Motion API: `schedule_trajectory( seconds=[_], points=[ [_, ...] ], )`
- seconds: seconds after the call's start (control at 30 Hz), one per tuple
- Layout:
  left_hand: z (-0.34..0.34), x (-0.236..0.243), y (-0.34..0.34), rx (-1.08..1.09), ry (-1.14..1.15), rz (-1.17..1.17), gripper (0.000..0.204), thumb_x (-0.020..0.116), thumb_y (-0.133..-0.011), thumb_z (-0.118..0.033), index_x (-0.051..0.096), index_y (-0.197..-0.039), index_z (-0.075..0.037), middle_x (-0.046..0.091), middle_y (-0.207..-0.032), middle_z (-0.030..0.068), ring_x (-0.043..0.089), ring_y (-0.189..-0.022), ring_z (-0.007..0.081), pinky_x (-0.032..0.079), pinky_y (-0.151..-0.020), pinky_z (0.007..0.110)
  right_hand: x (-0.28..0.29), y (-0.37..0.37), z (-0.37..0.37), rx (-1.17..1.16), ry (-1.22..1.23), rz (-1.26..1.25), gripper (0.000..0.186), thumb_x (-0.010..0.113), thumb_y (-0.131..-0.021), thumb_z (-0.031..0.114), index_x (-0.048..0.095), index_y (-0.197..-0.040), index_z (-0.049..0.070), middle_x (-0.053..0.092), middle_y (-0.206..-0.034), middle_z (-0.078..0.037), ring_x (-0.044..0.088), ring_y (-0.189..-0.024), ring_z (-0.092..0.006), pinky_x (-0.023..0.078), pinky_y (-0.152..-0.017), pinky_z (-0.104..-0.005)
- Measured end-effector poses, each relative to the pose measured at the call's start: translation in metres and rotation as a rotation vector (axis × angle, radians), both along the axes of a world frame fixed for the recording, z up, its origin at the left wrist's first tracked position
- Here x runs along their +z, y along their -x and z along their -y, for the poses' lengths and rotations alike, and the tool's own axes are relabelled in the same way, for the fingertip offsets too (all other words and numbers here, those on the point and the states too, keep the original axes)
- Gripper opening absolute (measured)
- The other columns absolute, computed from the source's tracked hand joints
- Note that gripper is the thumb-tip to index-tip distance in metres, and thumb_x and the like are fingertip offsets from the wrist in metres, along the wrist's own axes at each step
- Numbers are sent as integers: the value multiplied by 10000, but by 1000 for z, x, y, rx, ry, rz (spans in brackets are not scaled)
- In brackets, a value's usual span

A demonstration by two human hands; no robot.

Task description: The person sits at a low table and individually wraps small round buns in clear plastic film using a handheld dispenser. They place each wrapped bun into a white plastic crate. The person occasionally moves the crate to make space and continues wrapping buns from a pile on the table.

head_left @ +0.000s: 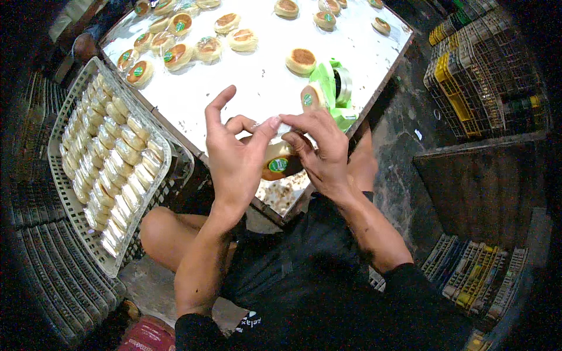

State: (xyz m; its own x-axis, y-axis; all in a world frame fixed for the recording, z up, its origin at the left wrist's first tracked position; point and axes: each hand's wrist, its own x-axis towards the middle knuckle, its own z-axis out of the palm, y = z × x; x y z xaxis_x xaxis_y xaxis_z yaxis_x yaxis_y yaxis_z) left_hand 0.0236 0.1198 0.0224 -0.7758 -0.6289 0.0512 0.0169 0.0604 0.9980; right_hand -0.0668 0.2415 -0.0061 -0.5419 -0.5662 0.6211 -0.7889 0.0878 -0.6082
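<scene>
My left hand (234, 152) pinches the gathered end of a clear plastic bag (283, 128) between thumb and fingers, its index finger raised away. On the other side, my right hand (319, 143) closes thumb and forefinger on the same bag. Inside it, below my hands, is a round browned bun with a green label (277, 166), partly hidden by my fingers. Just beyond my right hand stands a bright green dispenser-like tool (328, 82) with a round grey-rimmed part. A labelled bun (311, 98) leans beside it, and a browned bun (301, 61) lies farther back.
The white table (252, 82) carries several bagged buns (178, 55) at the far left and more at the back. A pale plastic crate (55, 140) of packed buns stands left. Stacked crates (468, 82) line the right side, with a dark wooden panel (480, 187) nearer.
</scene>
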Motion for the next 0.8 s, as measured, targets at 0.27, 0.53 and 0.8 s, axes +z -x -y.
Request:
schedule_trajectory(
  seconds=[0.27, 0.53, 0.8],
  points=[
    [2, -1, 5, 59, 787, -110, 72, 680, -856, -59, 627, -883, -18, 618, -919, 55, 566, -890, 135, 471, -824, 309, -11, 17, -2, -36, 62, 81, 157, 720, -756, 90, 573, -776, 38, 556, -940, -105, 524, -875, -291, 417, -829, -397],
    [-4, -39, 15, 285, -232, -370, 214, 621, -861, 14, 468, -981, -77, 516, -888, 10, 469, -819, 87, 421, -748, 242, -16, 14, 11, -184, 518, 695, 259, 586, -922, 78, 470, -1147, 21, 546, -1024, -75, 564, -967, -172, 455, -876, -293],
    [-16, -37, 24, 211, -262, -266, 189, 604, -902, -18, 448, -1003, -51, 538, -811, 30, 512, -742, 94, 436, -714, 246, -84, 118, -79, -641, -455, 427, 496, 645, -789, 470, 714, -916, -4, 621, -962, -207, 606, -935, -357, 463, -862, -434]
  ],
)
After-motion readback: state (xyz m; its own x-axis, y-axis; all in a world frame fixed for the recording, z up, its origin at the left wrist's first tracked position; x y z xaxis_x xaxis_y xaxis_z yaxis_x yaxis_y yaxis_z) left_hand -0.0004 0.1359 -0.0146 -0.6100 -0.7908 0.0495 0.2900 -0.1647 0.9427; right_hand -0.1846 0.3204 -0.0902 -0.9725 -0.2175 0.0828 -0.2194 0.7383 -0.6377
